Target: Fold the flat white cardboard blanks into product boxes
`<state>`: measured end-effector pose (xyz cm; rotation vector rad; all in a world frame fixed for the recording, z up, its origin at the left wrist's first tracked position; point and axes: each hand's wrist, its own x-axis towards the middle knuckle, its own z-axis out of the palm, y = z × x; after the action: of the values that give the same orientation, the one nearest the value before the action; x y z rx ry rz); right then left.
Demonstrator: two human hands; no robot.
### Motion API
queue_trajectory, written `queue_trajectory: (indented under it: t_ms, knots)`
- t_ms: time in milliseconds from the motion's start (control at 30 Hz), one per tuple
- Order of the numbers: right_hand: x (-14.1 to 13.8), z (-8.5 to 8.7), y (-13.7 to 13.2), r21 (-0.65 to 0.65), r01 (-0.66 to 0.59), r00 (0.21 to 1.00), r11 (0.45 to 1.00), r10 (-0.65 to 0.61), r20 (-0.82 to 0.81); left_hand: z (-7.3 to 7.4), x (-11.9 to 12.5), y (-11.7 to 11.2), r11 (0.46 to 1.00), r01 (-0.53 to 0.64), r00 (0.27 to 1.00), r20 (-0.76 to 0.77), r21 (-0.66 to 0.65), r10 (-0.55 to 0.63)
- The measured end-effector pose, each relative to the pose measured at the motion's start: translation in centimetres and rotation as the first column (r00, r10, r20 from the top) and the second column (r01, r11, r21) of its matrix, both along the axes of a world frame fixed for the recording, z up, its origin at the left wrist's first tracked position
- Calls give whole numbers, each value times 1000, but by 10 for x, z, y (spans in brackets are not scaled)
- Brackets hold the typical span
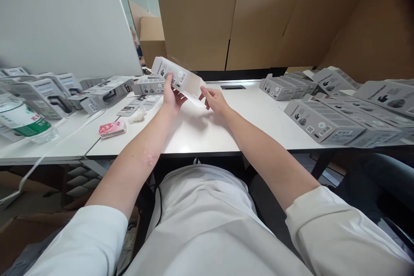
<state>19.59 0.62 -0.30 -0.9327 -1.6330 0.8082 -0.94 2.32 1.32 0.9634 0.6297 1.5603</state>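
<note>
A light grey printed carton [168,72] is held tilted above the white table [203,131], its near right end open with flaps out. My left hand [172,98] is closed around the carton's underside and front, thumb on the printed face. At the open end, my right hand [214,100] pinches the edge of a flap between thumb and fingers. The inside of the carton is mostly hidden. Just behind my left hand lies another grey carton [148,86] on the table.
Grey cartons [323,120] stand in rows on the right; more cartons [106,92] lie left. A pink tissue pack [112,130], crumpled tissue [138,114] and flat printed card [131,109] sit left of my arm. A plastic bottle [24,118] lies far left. Large cardboard [197,17] rises behind.
</note>
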Motion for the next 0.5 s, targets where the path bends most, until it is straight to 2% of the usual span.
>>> queue_trajectory:
  t_ms: [167,300,433,500]
  knots:
    - [1,3,-9,9,-45,999,999,45,-7,5,-1,-3,1000,4,1000,-28,-24,-5]
    - [1,1,-8,13,-39,999,999,39,0,9,2,-8,998,54,998,-30,-14,-55]
    - [3,-1,-6,20,-59,998,998,59,28,10,4,-11,999,33,999,-10,-13,-33]
    - [3,-1,-4,18,-63,997,998,63,34,11,4,-13,997,65,998,-25,-29,-66]
